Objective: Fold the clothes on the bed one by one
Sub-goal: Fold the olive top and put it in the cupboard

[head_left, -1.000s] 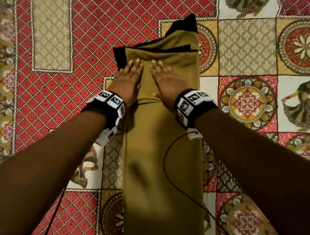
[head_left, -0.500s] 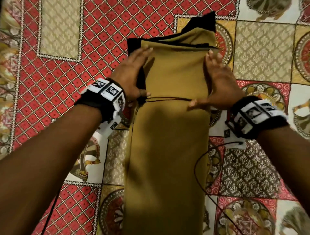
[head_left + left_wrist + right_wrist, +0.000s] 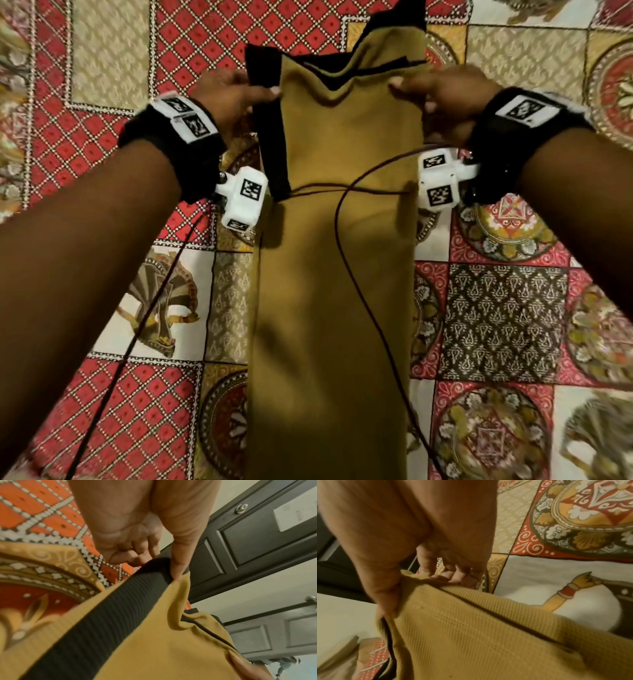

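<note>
A mustard-yellow garment [image 3: 335,274] with black trim lies as a long narrow strip down the middle of the patterned bedspread [image 3: 113,192]. My left hand [image 3: 236,92] pinches its far left corner at the black band, thumb on top, as the left wrist view shows with the garment [image 3: 154,642] and hand [image 3: 142,555]. My right hand [image 3: 435,90] pinches the far right corner; in the right wrist view the thumb presses the ribbed cloth [image 3: 471,628] against curled fingers [image 3: 447,573]. The far end is lifted slightly and sags between the hands.
The bedspread shows red diamond panels and round medallions [image 3: 513,222] on all sides of the garment. Thin dark cables [image 3: 346,222] from the wrist cameras trail across the cloth. Dark panelled doors [image 3: 248,545] stand beyond the bed.
Both hands went from pressing flat on the garment's middle, out to its side edges, and now grip the two far corners and lift them a little.
</note>
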Motion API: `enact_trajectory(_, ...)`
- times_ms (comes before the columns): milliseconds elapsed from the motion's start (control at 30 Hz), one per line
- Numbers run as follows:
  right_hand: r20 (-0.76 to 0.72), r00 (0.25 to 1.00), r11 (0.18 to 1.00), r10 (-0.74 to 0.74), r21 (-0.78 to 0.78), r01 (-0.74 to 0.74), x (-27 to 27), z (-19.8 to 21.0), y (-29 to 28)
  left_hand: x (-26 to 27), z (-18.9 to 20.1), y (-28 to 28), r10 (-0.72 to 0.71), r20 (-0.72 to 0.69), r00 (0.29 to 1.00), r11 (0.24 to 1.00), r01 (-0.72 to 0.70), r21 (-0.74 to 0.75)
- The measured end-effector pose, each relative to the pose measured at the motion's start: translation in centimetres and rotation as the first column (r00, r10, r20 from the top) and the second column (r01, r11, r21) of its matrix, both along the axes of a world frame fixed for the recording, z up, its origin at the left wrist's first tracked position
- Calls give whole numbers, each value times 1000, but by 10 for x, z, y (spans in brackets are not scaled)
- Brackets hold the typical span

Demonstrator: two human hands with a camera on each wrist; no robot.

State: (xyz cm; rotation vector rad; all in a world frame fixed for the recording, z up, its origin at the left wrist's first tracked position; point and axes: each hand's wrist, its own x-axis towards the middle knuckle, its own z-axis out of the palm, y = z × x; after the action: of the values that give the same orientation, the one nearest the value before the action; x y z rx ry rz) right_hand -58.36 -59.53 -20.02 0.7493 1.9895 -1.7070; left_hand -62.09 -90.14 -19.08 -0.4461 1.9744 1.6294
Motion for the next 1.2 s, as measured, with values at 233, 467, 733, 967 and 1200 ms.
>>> enact_trajectory(233, -312, 950, 998, 30, -50, -48, 96, 66, 14, 41, 59, -36, -223, -238, 945, 958, 258, 128)
enact_trajectory(467, -387, 885, 953, 259, 254, -167, 236, 73, -1, 167, 84, -72, -520, -440, 732, 853, 472, -223)
enact_trajectory(733, -332, 805, 785, 492, 569, -246, 361, -5, -40, 305, -1, -106, -639, -333, 693, 749, 462, -476)
enact_trajectory(967, -309, 710, 593, 633, 783, -188, 393, -3, -38, 350, -7, -119, -752, -240, 614, 613, 517, -598)
enact_trajectory(1200, -175, 642, 452, 747, 841, -296, 303, 14, -75, 305, 16, -44, -794, -242, 558, 493, 358, -793)
